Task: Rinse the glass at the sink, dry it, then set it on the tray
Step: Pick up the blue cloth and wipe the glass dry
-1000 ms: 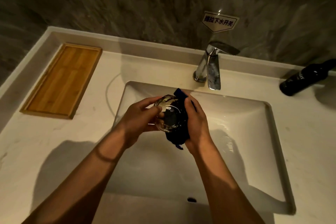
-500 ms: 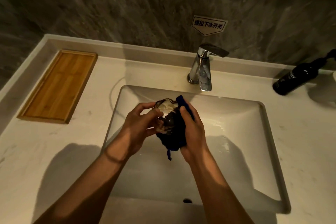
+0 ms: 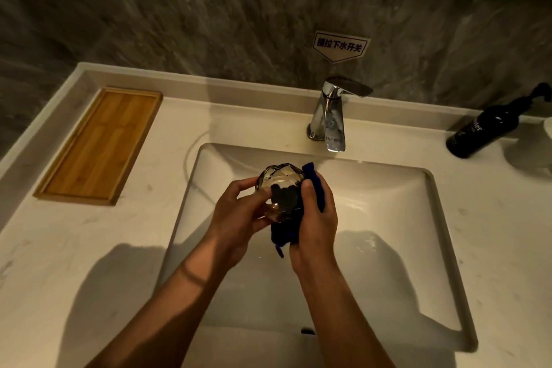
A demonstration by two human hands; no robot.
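Observation:
Over the white sink basin (image 3: 388,218), my left hand (image 3: 239,218) grips a clear faceted glass (image 3: 279,179) from its left side. My right hand (image 3: 316,218) presses a dark blue cloth (image 3: 313,179) against the glass's right side; part of the cloth shows dark inside the glass. The cloth's lower end hangs below my right palm. The empty wooden tray (image 3: 98,146) lies on the counter at the far left, well apart from both hands.
A chrome faucet (image 3: 331,116) stands behind the basin with no water running. A black pump bottle (image 3: 484,128) is on the counter at the right. A label is stuck on the grey stone wall. The white counter (image 3: 59,263) surrounds the basin.
The glass has turned in my hands, and the cloth now reaches further inside it. The hands stay over the basin; the view has shifted slightly.

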